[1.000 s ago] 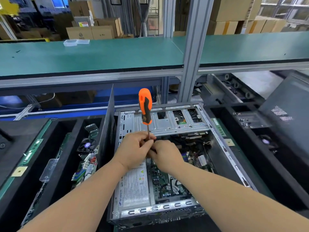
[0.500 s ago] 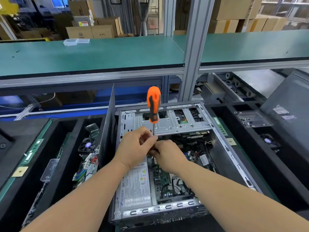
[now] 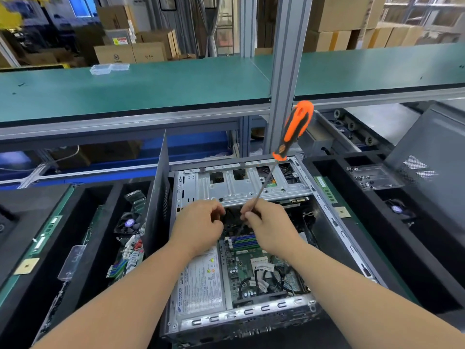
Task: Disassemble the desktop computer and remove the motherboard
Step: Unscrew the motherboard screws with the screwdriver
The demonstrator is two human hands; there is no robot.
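Observation:
An open desktop computer case (image 3: 334,222) lies on its side in front of me. Inside it a green motherboard (image 3: 254,268) shows beside a silver power supply (image 3: 201,283), with a metal drive cage (image 3: 241,185) at the far end. My right hand (image 3: 269,225) grips the thin shaft of an orange-and-black screwdriver (image 3: 295,129), whose handle leans up and to the right. My left hand (image 3: 198,225) hovers just left of it over the case with fingers curled; whether it pinches anything is hidden.
Black foam trays flank the case: the left tray (image 3: 83,222) holds circuit boards and a fan, the right tray (image 3: 392,222) a small clear box of screws (image 3: 372,176). A dark side panel (image 3: 158,197) stands upright at the case's left. A green shelf (image 3: 151,84) runs above.
The screwdriver has tilted from upright to leaning right, its handle swinging rightward. My hands, which were together on the shaft, have parted; only the right one still holds it.

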